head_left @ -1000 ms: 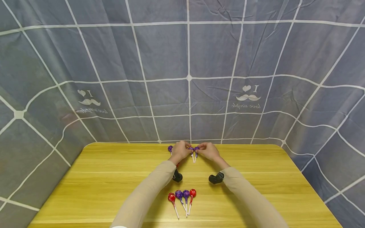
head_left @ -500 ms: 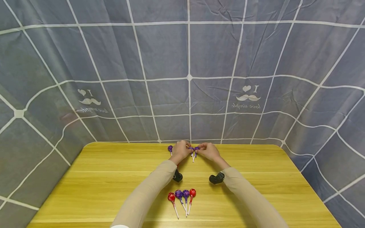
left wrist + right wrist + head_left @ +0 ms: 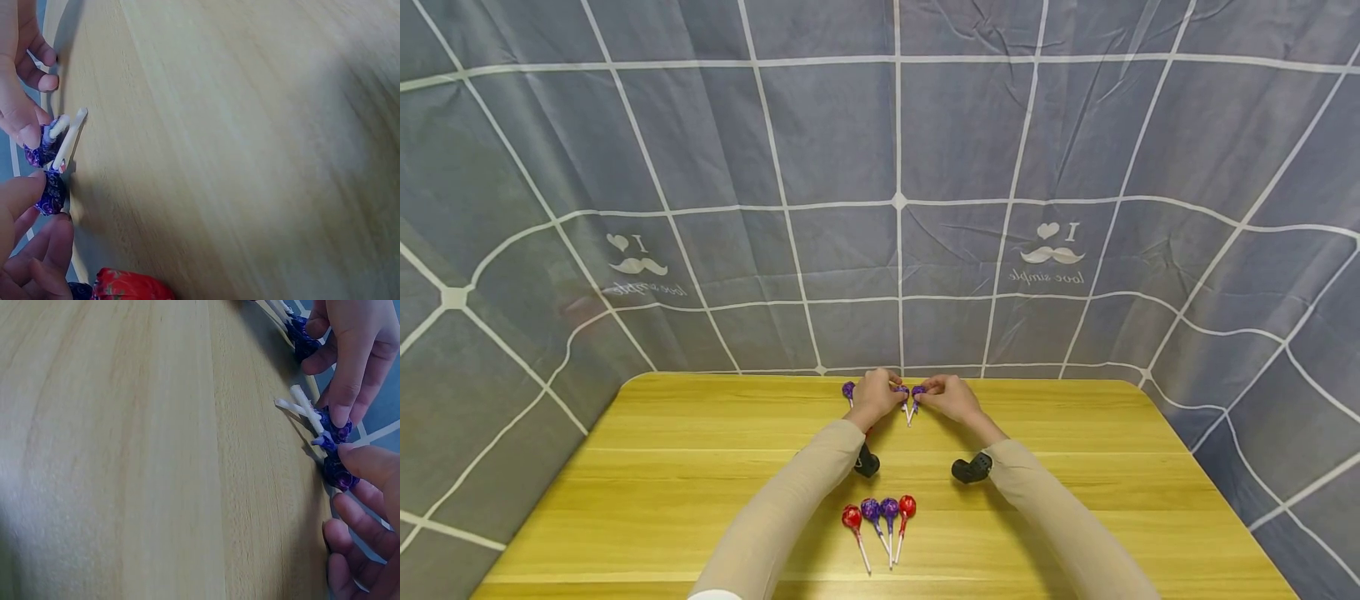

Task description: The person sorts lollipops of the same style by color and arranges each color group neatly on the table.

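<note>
At the table's far edge my left hand [image 3: 877,396] pinches a purple-wrapped lollipop [image 3: 51,192] by its head, between thumb and fingers. Right beside it, my right hand [image 3: 951,398] pinches a second purple lollipop [image 3: 339,475] the same way. The two heads sit close together, and their white sticks [image 3: 306,407] cross, pointing back toward me. Another purple lollipop [image 3: 848,389] lies just left of my left hand. In the left wrist view a red lollipop [image 3: 131,285] shows at the bottom edge; my left arm mostly covers it in the head view.
Nearer me on the wooden table [image 3: 700,483] lies a fanned group of lollipops: a red one [image 3: 852,518] on the left, two purple [image 3: 890,508] in the middle, a red one [image 3: 907,507] on the right. A grey curtain [image 3: 842,250] hangs behind the far edge.
The sticks of the two held lollipops have shifted slightly, from tips nearly side by side to crossing. Both hands stay almost in place.
</note>
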The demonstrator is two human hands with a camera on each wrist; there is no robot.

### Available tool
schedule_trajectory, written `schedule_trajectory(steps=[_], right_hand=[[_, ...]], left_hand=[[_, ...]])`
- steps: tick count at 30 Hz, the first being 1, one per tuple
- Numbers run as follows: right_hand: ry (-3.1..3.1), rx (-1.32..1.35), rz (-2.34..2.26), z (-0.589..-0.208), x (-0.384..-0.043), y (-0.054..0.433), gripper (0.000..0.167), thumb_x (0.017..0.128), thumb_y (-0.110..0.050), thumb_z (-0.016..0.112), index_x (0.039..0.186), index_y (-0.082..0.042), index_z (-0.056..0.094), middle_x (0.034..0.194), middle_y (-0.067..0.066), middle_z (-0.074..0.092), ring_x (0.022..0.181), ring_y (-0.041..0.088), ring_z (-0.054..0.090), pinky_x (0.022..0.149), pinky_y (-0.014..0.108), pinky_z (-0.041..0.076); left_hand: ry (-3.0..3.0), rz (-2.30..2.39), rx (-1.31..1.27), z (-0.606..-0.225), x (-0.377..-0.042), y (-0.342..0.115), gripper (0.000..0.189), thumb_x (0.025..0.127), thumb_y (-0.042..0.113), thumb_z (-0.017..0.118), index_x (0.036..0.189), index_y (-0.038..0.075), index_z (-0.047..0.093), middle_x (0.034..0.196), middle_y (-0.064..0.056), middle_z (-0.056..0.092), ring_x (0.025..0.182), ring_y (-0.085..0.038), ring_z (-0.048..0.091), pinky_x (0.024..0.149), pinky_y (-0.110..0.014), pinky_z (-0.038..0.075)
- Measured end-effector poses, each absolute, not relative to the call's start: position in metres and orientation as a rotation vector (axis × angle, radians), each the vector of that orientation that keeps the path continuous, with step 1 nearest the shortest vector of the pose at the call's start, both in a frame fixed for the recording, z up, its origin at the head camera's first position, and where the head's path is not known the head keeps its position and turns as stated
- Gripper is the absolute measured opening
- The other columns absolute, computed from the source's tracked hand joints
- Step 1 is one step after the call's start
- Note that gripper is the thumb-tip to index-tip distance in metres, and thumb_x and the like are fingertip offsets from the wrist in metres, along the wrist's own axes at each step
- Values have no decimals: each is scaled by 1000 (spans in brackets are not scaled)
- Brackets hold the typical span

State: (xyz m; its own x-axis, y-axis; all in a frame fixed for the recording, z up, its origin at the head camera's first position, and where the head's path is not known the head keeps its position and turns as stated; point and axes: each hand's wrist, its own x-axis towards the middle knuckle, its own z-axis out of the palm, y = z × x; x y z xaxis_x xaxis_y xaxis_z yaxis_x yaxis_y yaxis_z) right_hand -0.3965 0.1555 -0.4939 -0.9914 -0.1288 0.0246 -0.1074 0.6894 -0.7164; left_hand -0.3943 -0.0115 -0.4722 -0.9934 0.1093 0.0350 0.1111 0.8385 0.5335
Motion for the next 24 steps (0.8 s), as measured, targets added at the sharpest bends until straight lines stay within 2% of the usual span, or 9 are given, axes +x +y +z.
schedule_trajectory(steps=[11,20,24], right_hand=[[2856,-226,-1221,-495,-397,157,24,84,-20,73,103,-5,71,92,9,74,86,20,68,79,34,49],[2866,-217,-1219,-497,-398,156,24,84,-20,74,102,-5,72,93,9,74,87,22,68,80,34,48],[2860,-216,-1229,-497,-398,157,24,84,-20,73,103,-5,71,93,9,74,87,22,68,80,34,49]], left_hand=[[-3018,-846,-198,-473,-395,-9,23,86,24,72,106,12,74,107,-7,73,81,-20,67,52,-26,43],[-3005,-859,-214,-473,-394,-10,24,85,24,73,106,12,74,97,-6,75,81,-19,68,54,-26,46],[-3005,-866,-217,-472,-395,-10,26,85,23,74,108,12,74,98,-6,74,82,-20,68,54,-27,46]])
